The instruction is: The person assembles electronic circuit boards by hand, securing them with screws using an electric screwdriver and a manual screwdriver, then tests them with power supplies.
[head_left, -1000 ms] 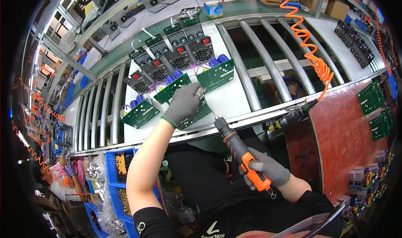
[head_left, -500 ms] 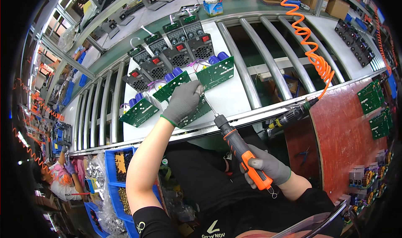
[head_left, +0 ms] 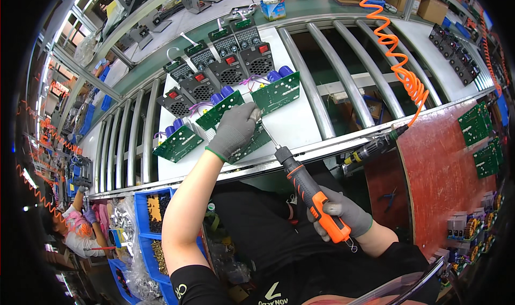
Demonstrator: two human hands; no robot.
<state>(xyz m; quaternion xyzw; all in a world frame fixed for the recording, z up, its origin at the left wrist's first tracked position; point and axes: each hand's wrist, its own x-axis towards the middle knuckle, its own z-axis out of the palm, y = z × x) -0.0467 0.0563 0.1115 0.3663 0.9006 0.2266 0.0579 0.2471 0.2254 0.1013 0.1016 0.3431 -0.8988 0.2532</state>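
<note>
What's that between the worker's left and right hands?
In the head view, a black and orange power screwdriver: the right hand grips its orange end, and its thin metal shaft points up toward the left hand.

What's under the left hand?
Part of a green circuit board shows past the right edge of the gloved left hand. The hand covers the rest; whatever lies beneath its palm can't be seen.

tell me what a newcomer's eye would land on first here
Probably the black and orange power screwdriver in the gloved right hand, low and right of centre. Next, the bright orange coiled hose hanging at upper right. Then the dark metal units with red switches, grouped beyond the gloved left hand.
</note>
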